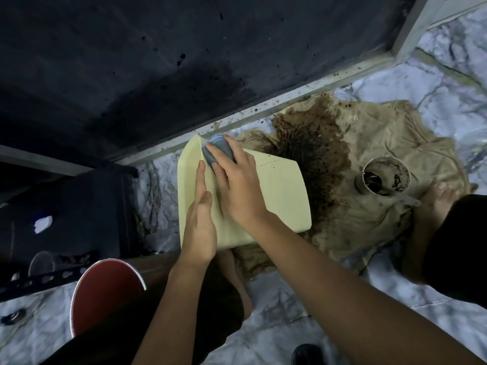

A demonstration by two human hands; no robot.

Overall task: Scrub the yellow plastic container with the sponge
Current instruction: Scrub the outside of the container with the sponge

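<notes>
The pale yellow plastic container lies tilted on its side over the marble floor, its base end toward me. My right hand presses a grey-blue sponge against the container's upper far corner, fingers wrapped over the sponge. My left hand lies flat along the container's left ridge and steadies it, fingers stretched out and together.
A beige cloth soaked with a dark brown stain lies on the floor to the right, with a dirty round cup on it. A red bucket stands at the lower left. Dark metal shelving is on the left. My bare feet rest nearby.
</notes>
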